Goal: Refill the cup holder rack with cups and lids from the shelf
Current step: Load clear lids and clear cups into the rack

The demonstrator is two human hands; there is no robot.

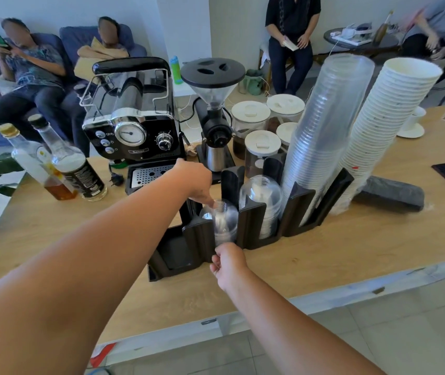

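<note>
A black cup holder rack stands on the wooden counter. A short stack of clear dome lids sits in its second slot from the left. My left hand reaches over it, fingertips touching the stack's top. My right hand is at the rack's front edge, fingers pinched at the base of that stack. Another slot holds a second stack of dome lids. A tall stack of clear cups and a tall stack of white paper cups lean in the right slots. The leftmost slot is empty.
An espresso machine, a coffee grinder and lidded jars stand behind the rack. Two bottles are at the left. A black wrapped package lies right of the rack. Several people sit beyond the counter.
</note>
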